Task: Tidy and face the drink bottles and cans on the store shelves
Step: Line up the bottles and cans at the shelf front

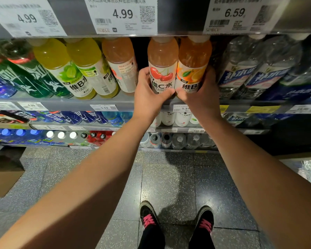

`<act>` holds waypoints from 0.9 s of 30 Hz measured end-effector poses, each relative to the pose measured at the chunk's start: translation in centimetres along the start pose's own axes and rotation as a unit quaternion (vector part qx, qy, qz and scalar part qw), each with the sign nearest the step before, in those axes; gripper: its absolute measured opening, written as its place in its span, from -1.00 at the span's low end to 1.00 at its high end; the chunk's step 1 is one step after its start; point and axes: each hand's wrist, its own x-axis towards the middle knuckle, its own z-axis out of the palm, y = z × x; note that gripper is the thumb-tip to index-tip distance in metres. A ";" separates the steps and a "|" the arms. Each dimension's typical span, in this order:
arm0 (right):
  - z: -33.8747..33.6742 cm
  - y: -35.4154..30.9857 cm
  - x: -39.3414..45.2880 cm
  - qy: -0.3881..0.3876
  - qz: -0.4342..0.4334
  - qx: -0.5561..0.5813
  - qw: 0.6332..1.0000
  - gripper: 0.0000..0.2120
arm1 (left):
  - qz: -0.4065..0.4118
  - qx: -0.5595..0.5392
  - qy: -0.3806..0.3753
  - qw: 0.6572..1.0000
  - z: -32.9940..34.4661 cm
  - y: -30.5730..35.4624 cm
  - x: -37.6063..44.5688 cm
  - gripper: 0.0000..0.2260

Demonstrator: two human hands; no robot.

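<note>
Two hands on adjacent bottles, upper shelf (61, 103), frame's 12 o'clock. Left hand (149, 94) wraps cherry-label bottle (162, 69); right hand (203, 94) wraps orange-label bottle (193, 69). Bottles upright, touching, labels outward. Yellow bottles (68, 69) at 10 o'clock.

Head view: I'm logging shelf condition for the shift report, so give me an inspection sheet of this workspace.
Surface: shelf with price tags on its front rail.
Job's things: cherry bottle and orange bottle upright, side by side, labels facing out; peach bottle to their left shows its back label, with a dark gap between.
Clutter: nothing seen.
Hands: left hand grips the cherry bottle; right hand grips the orange bottle.
Cables: nothing seen.
Surroundings: yellow bottles, water bottles, lower shelves of drinks, speckled floor, cardboard at left.
</note>
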 end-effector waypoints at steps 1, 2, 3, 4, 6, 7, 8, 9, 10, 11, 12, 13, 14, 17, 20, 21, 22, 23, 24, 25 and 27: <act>0.0 0.0 -0.2 0.001 -0.003 -0.005 1.000 -0.22 | 0.005 -0.004 0.002 1.000 0.1 -0.1 -0.2 -0.36; 0.0 0.1 -0.3 0.004 -0.007 -0.010 1.000 -0.24 | 0.007 -0.011 0.003 1.000 0.1 -0.3 -0.2 -0.35; 0.1 0.1 -0.5 0.009 -0.007 -0.013 1.000 -0.27 | 0.007 -0.016 0.002 1.000 0.2 -0.4 -0.2 -0.35; 0.2 0.3 -0.6 0.015 -0.006 -0.013 1.000 -0.29 | 0.007 -0.019 0.000 1.000 0.1 -0.5 -0.2 -0.36; 0.3 0.3 -0.8 0.028 0.001 -0.016 0.999 -0.31 | 0.006 -0.019 -0.011 1.000 0.0 -0.6 0.0 -0.38; 0.4 0.3 -0.9 0.034 0.006 -0.015 0.999 -0.33 | 0.008 -0.017 -0.017 1.000 0.0 -0.5 0.0 -0.39; 0.5 0.4 -0.9 0.039 0.008 -0.008 0.999 -0.34 | 0.010 -0.012 -0.020 1.000 0.0 -0.5 0.1 -0.39; 0.5 0.4 -1.0 0.043 0.011 -0.002 0.999 -0.36 | 0.013 -0.007 -0.022 1.000 0.1 -0.3 0.0 -0.40; 0.6 0.6 -1.0 0.051 0.012 0.002 0.999 -0.37 | 0.013 -0.004 -0.022 1.000 0.3 -0.3 -0.1 -0.39; 0.6 0.7 -1.1 0.060 0.014 0.001 0.998 -0.37 | 0.014 -0.003 -0.018 1.000 0.5 -0.2 -0.3 -0.39; 0.6 0.9 -1.2 0.071 0.013 0.001 0.997 -0.35 | 0.014 -0.002 -0.014 1.000 0.8 -0.2 -0.4 -0.40; 0.5 1.0 -1.3 0.080 0.015 0.001 0.997 -0.33 | 0.013 0.000 -0.012 1.000 1.1 -0.2 -0.5 -0.40; 0.5 1.2 -1.3 0.088 0.012 0.000 0.996 -0.33 | 0.008 0.002 -0.012 1.000 1.3 -0.2 -0.5 -0.40; 0.5 1.5 -1.8 0.106 -0.014 -0.050 0.993 -0.34 | -0.001 0.016 -0.018 1.000 1.5 -0.3 -0.7 -0.36; 0.8 1.3 -2.7 0.136 -0.026 -0.098 0.985 -0.33 | -0.014 0.023 -0.013 1.000 1.4 -0.1 -1.2 -0.33; 0.9 1.1 -3.1 0.152 -0.029 -0.107 0.982 -0.34 | -0.016 0.026 -0.009 0.999 1.4 0.3 -1.4 -0.33; 1.0 1.0 -3.3 0.169 -0.037 -0.108 0.979 -0.35 | -0.017 0.030 -0.004 0.999 1.4 0.7 -1.5 -0.34; 1.0 0.9 -3.6 0.179 -0.039 -0.100 0.978 -0.36 | -0.018 0.034 0.001 0.999 1.3 1.1 -1.5 -0.34; 1.0 0.8 -3.8 0.186 -0.040 -0.084 0.978 -0.38 | -0.019 0.038 0.005 0.999 1.3 1.6 -1.6 -0.32; 0.9 0.5 -4.2 0.190 -0.044 -0.064 0.979 -0.41 | -0.022 0.046 0.015 0.999 1.2 2.0 -1.8 -0.31; 1.0 0.3 -5.1 0.200 -0.059 -0.031 0.977 -0.52 | -0.025 0.062 0.052 0.996 0.7 2.5 -2.5 -0.34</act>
